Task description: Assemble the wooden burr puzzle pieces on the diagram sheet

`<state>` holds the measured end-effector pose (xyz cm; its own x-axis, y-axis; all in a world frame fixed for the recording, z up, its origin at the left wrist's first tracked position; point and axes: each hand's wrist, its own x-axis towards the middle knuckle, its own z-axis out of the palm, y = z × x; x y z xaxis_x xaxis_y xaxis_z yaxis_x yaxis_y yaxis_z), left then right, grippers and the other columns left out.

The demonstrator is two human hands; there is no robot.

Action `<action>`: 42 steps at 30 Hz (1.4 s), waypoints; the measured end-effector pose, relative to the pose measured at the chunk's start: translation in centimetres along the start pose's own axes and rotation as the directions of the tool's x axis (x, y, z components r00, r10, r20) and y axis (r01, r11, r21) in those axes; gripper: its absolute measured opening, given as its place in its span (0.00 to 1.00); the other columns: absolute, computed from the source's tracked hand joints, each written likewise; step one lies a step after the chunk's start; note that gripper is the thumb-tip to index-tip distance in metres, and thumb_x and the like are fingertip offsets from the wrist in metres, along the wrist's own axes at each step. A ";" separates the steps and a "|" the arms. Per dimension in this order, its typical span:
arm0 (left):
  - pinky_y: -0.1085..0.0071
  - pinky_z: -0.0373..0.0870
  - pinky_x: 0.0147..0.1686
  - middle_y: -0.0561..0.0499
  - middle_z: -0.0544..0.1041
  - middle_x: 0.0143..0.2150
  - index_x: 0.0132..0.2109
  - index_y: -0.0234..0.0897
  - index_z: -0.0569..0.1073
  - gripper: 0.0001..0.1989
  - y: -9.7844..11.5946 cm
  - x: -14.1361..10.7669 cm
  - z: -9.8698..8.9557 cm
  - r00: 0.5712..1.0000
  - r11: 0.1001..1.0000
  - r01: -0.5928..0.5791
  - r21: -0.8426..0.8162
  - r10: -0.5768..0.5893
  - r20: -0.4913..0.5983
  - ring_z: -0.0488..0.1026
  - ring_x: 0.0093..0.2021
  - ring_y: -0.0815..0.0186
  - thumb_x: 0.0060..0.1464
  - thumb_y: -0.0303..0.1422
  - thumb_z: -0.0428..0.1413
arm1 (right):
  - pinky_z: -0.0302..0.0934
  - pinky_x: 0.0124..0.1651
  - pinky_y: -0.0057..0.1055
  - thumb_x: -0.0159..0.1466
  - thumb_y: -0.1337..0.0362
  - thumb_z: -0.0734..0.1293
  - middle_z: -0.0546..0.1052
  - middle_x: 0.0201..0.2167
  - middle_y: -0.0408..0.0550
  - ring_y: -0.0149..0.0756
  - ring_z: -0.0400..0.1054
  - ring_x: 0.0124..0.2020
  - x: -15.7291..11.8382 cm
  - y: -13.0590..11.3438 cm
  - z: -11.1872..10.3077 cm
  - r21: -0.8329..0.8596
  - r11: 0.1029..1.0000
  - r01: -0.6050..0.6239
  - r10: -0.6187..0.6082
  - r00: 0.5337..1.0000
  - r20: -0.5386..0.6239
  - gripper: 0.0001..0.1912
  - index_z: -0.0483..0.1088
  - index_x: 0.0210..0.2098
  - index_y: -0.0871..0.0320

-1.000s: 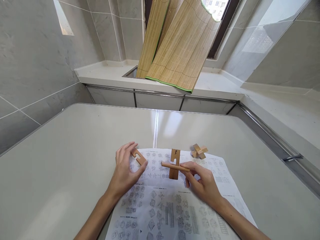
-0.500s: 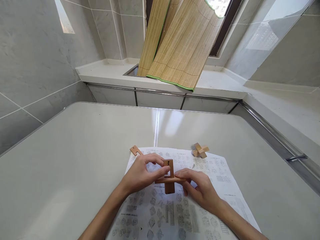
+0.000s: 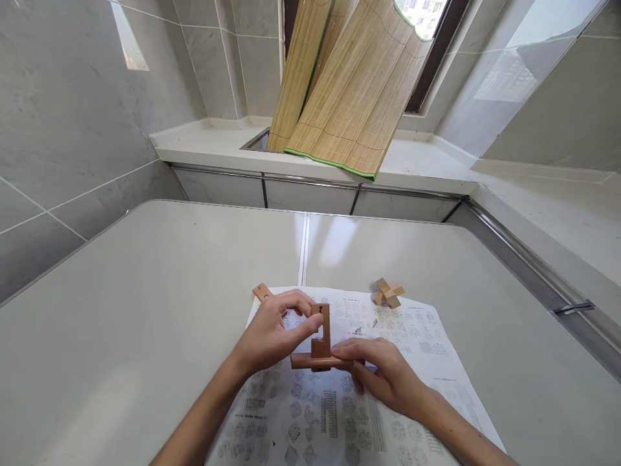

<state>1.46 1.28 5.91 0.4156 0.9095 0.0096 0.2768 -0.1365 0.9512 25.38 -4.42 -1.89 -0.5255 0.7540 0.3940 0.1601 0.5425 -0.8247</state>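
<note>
Between thumb and fingers, my left hand (image 3: 279,329) pinches the top of an upright notched wooden piece (image 3: 320,349) with a dark mark on it. My right hand (image 3: 378,367) grips the right end of a flat wooden piece (image 3: 303,361) lying crosswise. The upright piece passes through the flat one, and only a small part of it shows below. Both are held over a printed paper sheet (image 3: 334,446). Behind my left hand lies another wooden piece (image 3: 262,292), partly hidden by the fingers.
An assembled wooden cross-shaped puzzle (image 3: 387,293) stands at the sheet's back right edge. The sheet lies on a pale table (image 3: 145,291) with a seam down its middle. Beyond are a ledge (image 3: 204,144), a bamboo blind (image 3: 349,97) and tiled walls.
The upright piece has slid up relative to the flat one, so less sticks out below. The flat piece has moved slightly left and down. Both hands keep their grips.
</note>
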 end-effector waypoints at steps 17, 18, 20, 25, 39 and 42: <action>0.68 0.70 0.41 0.51 0.77 0.34 0.27 0.38 0.71 0.12 1.6 0.7 0.0 1.000 0.999 -0.021 0.037 0.020 0.012 0.73 0.37 0.64 0.55 0.37 0.61 | 0.65 0.27 0.23 0.75 0.73 0.57 0.79 0.35 0.41 0.24 0.68 0.20 0.2 -0.4 0.7 -0.010 0.999 0.052 -0.052 0.995 -0.086 0.18 0.70 0.55 0.49; 0.68 0.70 0.41 0.51 0.77 0.34 0.27 0.38 0.71 0.13 1.7 0.9 0.1 1.000 0.999 -0.018 0.040 0.017 0.009 0.73 0.37 0.64 0.55 0.37 0.61 | 0.64 0.26 0.23 0.75 0.73 0.57 0.78 0.32 0.41 0.25 0.68 0.19 0.2 -0.4 0.6 -0.028 0.998 0.061 -0.063 0.993 -0.095 0.17 0.70 0.55 0.50; 0.68 0.70 0.42 0.51 0.76 0.32 0.26 0.38 0.70 0.13 1.9 1.2 0.2 1.000 0.998 -0.015 0.056 0.014 0.021 0.72 0.36 0.65 0.55 0.37 0.61 | 0.64 0.26 0.24 0.76 0.72 0.56 0.76 0.29 0.40 0.26 0.68 0.19 0.2 -0.5 0.6 -0.059 0.996 0.066 -0.071 0.993 -0.096 0.17 0.71 0.55 0.51; 0.69 0.70 0.37 0.52 0.75 0.31 0.25 0.37 0.71 0.13 2.1 2.2 0.0 0.993 0.997 -0.021 0.071 0.013 0.117 0.71 0.33 0.66 0.53 0.36 0.61 | 0.64 0.26 0.26 0.76 0.71 0.56 0.77 0.31 0.42 0.27 0.68 0.19 -0.1 -0.4 0.5 -0.058 0.998 0.037 -0.041 0.997 -0.071 0.16 0.71 0.54 0.51; 0.69 0.72 0.38 0.52 0.73 0.30 0.27 0.37 0.70 0.14 -0.4 2.5 4.0 0.993 0.997 0.042 -0.071 -0.049 -0.109 0.72 0.33 0.65 0.57 0.39 0.59 | 0.66 0.27 0.26 0.71 0.64 0.71 0.82 0.34 0.41 0.30 0.72 0.23 0.1 -0.7 1.0 -0.207 0.977 -0.042 -0.014 0.965 -0.261 0.17 0.67 0.58 0.49; 0.70 0.71 0.36 0.53 0.72 0.29 0.28 0.37 0.69 0.15 -1.0 2.7 4.4 0.992 0.990 0.071 -0.126 -0.083 -0.091 0.71 0.32 0.66 0.57 0.41 0.60 | 0.69 0.32 0.29 0.73 0.69 0.67 0.83 0.37 0.44 0.33 0.76 0.30 0.4 -0.9 0.6 -0.243 0.969 0.033 -0.084 0.975 -0.204 0.19 0.70 0.61 0.47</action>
<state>6.08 2.11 3.65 0.3104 0.9497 -0.0410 0.1945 -0.0212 0.9807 24.52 -4.80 -1.22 -0.3559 0.7652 0.5365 0.3414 0.6408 -0.6876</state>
